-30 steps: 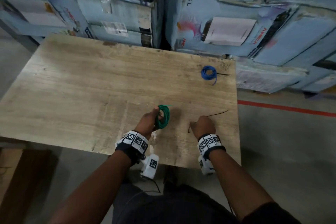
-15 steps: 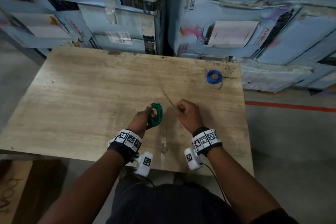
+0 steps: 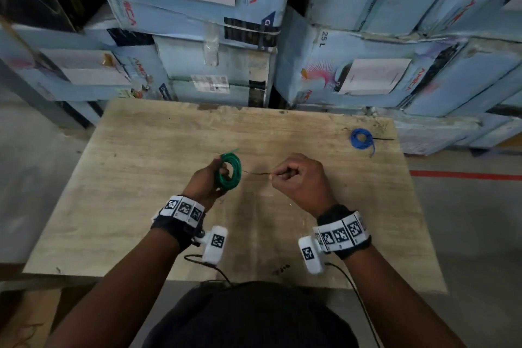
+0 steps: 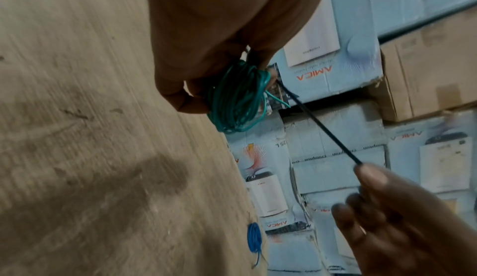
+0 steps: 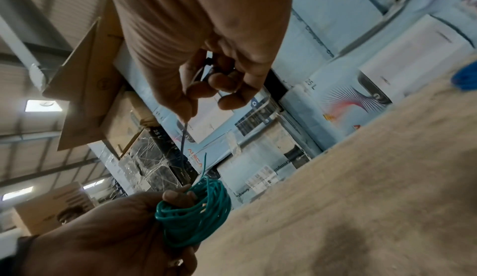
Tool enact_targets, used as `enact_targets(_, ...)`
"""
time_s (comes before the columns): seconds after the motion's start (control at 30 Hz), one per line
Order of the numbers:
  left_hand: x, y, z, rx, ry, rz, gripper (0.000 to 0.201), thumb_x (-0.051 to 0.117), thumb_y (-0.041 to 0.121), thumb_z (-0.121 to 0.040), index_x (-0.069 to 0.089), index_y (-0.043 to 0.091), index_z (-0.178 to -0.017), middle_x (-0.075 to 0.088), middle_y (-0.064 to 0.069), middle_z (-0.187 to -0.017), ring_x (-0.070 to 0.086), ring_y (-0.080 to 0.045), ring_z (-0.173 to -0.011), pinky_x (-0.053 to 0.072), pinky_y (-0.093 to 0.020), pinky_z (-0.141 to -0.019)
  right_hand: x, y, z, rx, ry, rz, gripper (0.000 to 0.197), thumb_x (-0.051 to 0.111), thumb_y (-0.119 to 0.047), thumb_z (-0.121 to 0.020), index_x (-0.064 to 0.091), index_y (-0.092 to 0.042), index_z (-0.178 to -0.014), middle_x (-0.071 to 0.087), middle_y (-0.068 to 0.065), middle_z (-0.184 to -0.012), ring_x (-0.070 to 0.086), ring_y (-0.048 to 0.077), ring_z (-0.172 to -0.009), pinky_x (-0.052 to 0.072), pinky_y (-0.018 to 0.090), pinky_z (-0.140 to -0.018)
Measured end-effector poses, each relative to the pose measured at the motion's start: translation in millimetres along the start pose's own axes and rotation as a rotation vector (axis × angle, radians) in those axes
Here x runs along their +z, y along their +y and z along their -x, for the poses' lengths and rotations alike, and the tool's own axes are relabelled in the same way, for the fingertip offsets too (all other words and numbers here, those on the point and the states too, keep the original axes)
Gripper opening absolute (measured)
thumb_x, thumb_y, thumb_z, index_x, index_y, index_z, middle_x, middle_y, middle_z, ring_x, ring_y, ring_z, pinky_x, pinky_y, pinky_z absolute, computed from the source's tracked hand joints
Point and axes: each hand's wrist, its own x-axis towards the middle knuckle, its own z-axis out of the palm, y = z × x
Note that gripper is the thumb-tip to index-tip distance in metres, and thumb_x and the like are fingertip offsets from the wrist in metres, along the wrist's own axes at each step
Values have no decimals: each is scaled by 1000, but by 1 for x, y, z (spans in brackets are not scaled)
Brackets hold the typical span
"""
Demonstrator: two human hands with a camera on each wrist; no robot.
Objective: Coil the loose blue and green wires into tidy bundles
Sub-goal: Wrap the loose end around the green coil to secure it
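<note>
My left hand [image 3: 210, 179] grips the coiled green wire [image 3: 229, 171] above the middle of the wooden table [image 3: 141, 206]; the coil stands upright, a short free end sticking up. My right hand [image 3: 293, 175] pinches a thin black cable tie [image 3: 258, 173] that runs leftward to the green coil [image 4: 236, 98]. In the right wrist view the cable tie [image 5: 183, 143] reaches down to the green coil [image 5: 196, 213]. The blue wire [image 3: 361, 140] lies coiled at the table's far right, a black tie sticking out of it.
Stacked light-blue cartons [image 3: 353, 70] rise right behind the table's far edge. Grey floor with a red line [image 3: 463, 176] lies to the right. A brown cardboard piece [image 3: 25, 316] sits on the floor at the lower left.
My right hand lifted the black tie off the table and brought its far end to the green coil. My left hand raised the coil slightly. The head view tilted up.
</note>
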Motion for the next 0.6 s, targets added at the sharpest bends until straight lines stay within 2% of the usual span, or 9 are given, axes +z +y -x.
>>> enact_targets(0.1,-30,13,-11,-34,-47,50,26,52,44,-98,58,22,-86,52,9,-63,48,-13,-61,35,-31,-64,19,-18,-2,-72,12,112,10,74,-6,-69,67,-12,-66,59,-4,-69,56,13,-68,48,27,-60)
enact_targets(0.27,-66,36,-16,-63,-106,53,26,49,42,-100,56,23,-84,50,9,-61,45,-13,-62,32,-34,-67,51,-48,-8,-123,52,185,11,69,-11,-66,59,-14,-63,53,-9,-66,51,13,-69,43,23,-58)
enact_targets(0.43,-101,56,-26,-75,-119,43,28,47,42,-101,54,23,-82,49,9,-62,45,-13,-63,33,-33,-70,78,-72,-10,-121,64,183,14,70,-8,-64,58,-15,-63,53,-8,-65,49,13,-70,41,21,-60)
enact_targets(0.6,-118,68,-36,-65,-156,58,21,47,39,-102,56,23,-93,50,9,-61,43,-13,-60,32,-33,-68,88,-84,-15,-119,58,188,12,71,-10,-65,60,-14,-65,55,-6,-66,50,15,-72,43,26,-61)
